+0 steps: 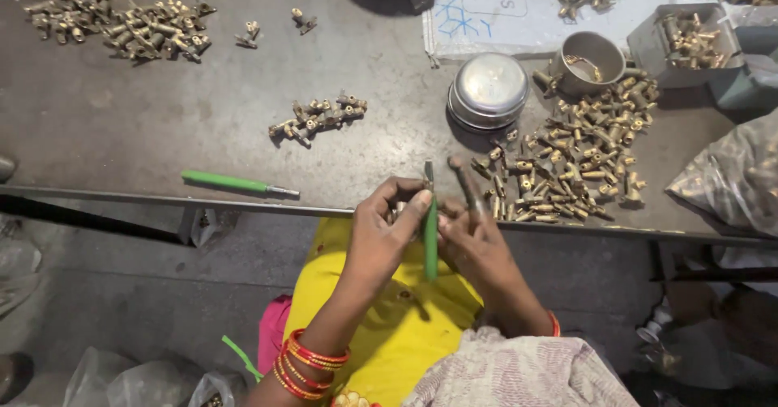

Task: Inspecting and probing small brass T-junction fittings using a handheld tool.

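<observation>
Now your left hand [381, 233] clamps green-handled tool [430, 237] upright, small brass fitting pinched at fingertips; right hand [478, 241] closed alongside, index finger raised. Both over edge of grey metal workbench [121, 123]; brass fittings pile [575, 164], second green tool [235, 183], steel bowl [489, 89] beyond.

Small metalworking workshop, worn grey metal surface [105, 123] strewn with heaps of brass fittings [579, 160], steel tins [489, 89], a green-handled tool [235, 183], plastic bags of parts [729, 176], bare concrete floor [121, 294]

One camera on my head looks almost straight down, close over my hands at lower centre of the frame; the desk [121, 123] fills the upper half, my lap below it.
</observation>
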